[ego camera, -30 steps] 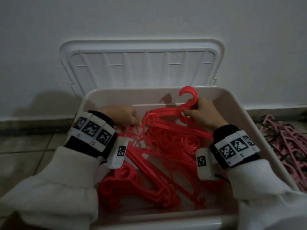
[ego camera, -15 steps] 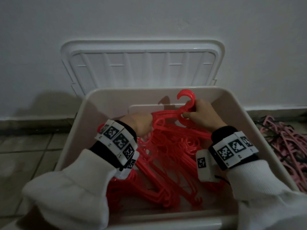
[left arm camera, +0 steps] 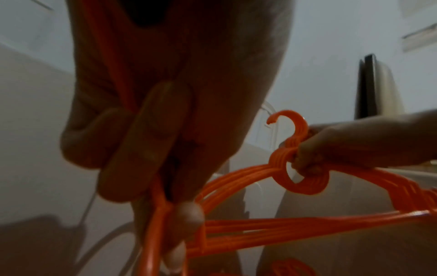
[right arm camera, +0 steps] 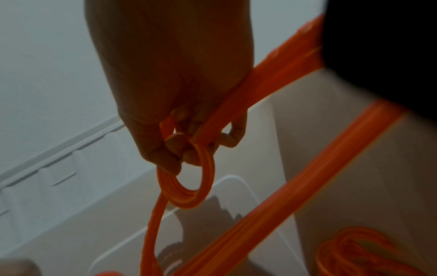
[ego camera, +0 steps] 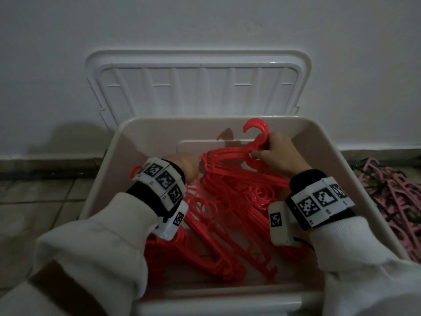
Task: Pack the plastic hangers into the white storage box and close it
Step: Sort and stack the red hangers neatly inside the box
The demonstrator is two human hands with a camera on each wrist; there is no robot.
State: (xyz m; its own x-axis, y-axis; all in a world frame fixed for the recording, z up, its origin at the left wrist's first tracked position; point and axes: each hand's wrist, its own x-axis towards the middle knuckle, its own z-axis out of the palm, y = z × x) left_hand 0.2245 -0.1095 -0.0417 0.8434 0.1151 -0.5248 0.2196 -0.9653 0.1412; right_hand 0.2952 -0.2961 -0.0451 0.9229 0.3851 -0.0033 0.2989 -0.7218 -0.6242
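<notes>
- Red plastic hangers [ego camera: 227, 213] are piled inside the white storage box [ego camera: 145, 142], whose lid [ego camera: 198, 87] is propped open against the wall.
- A stacked bundle [ego camera: 230, 156] is gripped at its neck rings by the right hand [ego camera: 276, 153]; its shoulder end is pinched by the left hand [ego camera: 185, 165].
- Packing seems underway: the bundle should next be lowered flat, hooks kept below the rim.
- Pink hangers [ego camera: 394, 201] remain outside.

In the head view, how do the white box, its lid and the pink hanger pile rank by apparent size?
1. white box
2. lid, standing behind it, partly hidden
3. pink hanger pile, cut by the frame edge, so unsure
</notes>
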